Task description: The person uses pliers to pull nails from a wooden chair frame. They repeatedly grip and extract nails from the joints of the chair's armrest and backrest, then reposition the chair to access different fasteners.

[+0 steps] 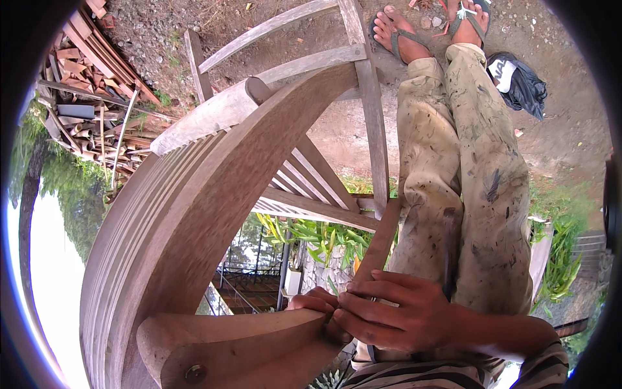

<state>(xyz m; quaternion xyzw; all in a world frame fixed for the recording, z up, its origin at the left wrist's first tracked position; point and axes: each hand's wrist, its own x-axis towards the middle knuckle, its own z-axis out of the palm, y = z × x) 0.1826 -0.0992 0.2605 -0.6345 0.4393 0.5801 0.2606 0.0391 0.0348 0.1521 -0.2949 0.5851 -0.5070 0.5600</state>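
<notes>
- The wooden chair (pixel 214 214) is just to the left of the person's legs (pixel 431 149), and both hands are at the near end of its arm (pixel 259 334).
- From here I see the right hand (pixel 405 314) laid over the narrow rail (pixel 378 249), fingers bent and close together; its thumb is hidden, so I can't tell how firmly it grips.
- The left hand (pixel 314 301) shows only knuckles beside the arm; I can't tell whether it is closed on the wood.
- I'd let the left hand steady the arm and the right do the finer work, following the grain so splinters don't catch bare skin.
- The fingers crowd together there, so a little space between the hands would probably prevent pinching.
- Light, even pressure seems wise: leaning hard on one corner could rock the chair.
- Feeling along the rail's edges would show up rough spots.
</notes>
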